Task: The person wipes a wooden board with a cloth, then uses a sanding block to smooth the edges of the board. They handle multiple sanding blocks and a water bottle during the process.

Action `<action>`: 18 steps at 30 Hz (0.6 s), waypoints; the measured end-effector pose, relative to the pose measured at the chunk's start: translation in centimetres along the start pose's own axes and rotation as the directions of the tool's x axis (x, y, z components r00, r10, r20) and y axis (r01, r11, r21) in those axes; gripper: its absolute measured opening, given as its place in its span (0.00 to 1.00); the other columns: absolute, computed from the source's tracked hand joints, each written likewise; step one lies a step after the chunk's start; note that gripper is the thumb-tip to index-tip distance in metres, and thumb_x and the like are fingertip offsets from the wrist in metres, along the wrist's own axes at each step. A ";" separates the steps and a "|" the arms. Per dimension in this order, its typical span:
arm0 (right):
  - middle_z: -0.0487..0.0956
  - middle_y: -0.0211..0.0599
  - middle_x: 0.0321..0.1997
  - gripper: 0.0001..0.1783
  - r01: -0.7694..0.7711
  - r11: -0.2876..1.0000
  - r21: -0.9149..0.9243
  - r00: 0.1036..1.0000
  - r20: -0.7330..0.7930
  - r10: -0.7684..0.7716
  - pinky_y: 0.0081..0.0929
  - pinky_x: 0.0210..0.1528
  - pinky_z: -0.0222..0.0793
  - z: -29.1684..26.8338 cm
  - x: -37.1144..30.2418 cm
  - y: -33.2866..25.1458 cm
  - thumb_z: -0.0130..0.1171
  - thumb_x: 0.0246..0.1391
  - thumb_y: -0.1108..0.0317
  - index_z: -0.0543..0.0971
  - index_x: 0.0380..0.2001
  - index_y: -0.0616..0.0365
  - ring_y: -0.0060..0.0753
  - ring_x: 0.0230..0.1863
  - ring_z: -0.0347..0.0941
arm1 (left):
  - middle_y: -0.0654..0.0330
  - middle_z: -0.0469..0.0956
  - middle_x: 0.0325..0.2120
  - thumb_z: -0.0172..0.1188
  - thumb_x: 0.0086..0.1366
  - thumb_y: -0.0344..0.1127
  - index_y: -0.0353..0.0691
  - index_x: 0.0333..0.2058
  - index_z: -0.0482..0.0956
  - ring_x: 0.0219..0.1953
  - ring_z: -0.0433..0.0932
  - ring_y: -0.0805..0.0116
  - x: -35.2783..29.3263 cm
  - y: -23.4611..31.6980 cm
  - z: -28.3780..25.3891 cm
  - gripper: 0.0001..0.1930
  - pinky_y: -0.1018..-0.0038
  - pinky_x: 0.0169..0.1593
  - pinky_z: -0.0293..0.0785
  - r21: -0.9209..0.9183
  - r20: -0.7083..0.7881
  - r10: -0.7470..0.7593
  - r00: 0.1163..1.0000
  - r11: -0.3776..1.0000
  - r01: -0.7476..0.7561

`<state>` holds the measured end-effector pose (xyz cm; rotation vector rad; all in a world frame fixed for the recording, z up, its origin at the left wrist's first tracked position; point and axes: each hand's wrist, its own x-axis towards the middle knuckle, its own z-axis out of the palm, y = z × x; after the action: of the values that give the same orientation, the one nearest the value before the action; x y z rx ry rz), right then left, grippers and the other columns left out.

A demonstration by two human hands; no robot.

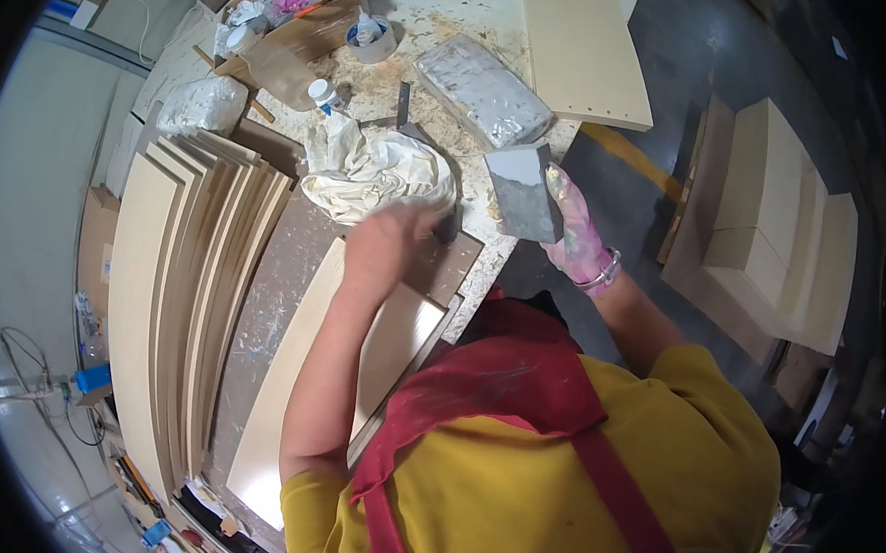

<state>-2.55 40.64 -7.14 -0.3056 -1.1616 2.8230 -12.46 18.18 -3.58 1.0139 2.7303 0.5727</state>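
The right hand (580, 242), in a thin pink glove smeared with pale yellow, has its grip pinching the right edge of a plate (527, 211). This plate is flat and four-sided, light grey at the top and darker grey below a ragged line; it is held up near the counter's edge.

The left hand (389, 254) is bare and blurred, just beside a crumpled cream cloth (373, 178) of soft, loose folds. I cannot tell whether its grip is spread or pressed together.

The counter (415, 50) is whitish, rough with brown blotches and crusted spatter. Beyond the cloth lie a block (485, 90) in shiny, wrinkled clear plastic and a small white bottle (322, 92). To the left, long, thin, pale boards (176, 303) stand on edge, side by side. A smooth, pale panel (399, 349) lies flat before the person.
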 end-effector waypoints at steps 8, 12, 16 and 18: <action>0.71 0.46 0.56 0.27 -0.067 0.989 0.135 0.997 0.056 0.060 0.52 0.47 0.75 -0.3 -0.1 0.1 0.41 0.64 0.49 0.62 0.59 0.56 0.45 0.51 0.73 | 0.51 0.73 0.42 0.66 0.50 0.38 0.46 0.46 0.75 0.46 0.71 0.51 3.5 -13.5 0.3 0.22 0.57 0.49 0.68 0.217 -0.382 -0.195 0.904 0.931 0.293; 0.72 0.37 0.55 0.27 -0.069 0.966 0.249 0.995 -0.053 0.084 0.37 0.55 0.70 -0.3 0.3 1.7 0.46 0.62 0.51 0.65 0.58 0.56 0.35 0.54 0.71 | 0.56 0.77 0.36 0.61 0.58 0.45 0.39 0.40 0.77 0.41 0.74 0.56 2.3 -8.0 -2.8 0.17 0.61 0.43 0.70 0.324 -0.543 0.043 0.839 0.932 0.162; 0.73 0.35 0.51 0.27 0.013 0.991 -0.136 0.998 0.064 -0.004 0.24 0.53 0.66 2.2 0.4 2.5 0.47 0.63 0.54 0.63 0.60 0.58 0.26 0.48 0.72 | 0.64 0.77 0.25 0.52 0.66 0.50 0.39 0.35 0.76 0.31 0.75 0.70 -0.9 1.9 -1.9 0.18 0.75 0.35 0.68 -0.816 0.252 -0.257 0.933 0.462 0.348; 0.73 0.35 0.41 0.29 -0.024 0.977 -0.212 0.966 0.246 0.077 0.23 0.43 0.68 3.8 0.0 1.8 0.47 0.63 0.61 0.57 0.63 0.60 0.24 0.37 0.71 | 0.66 0.76 0.22 0.48 0.68 0.53 0.41 0.30 0.75 0.27 0.74 0.75 -1.6 4.4 -0.2 0.20 0.80 0.32 0.66 -0.870 0.437 -0.203 0.876 0.150 0.469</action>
<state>-3.35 36.72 -5.78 0.0184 -1.5251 2.8514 -8.71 20.06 -1.52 0.0456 1.5996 1.6292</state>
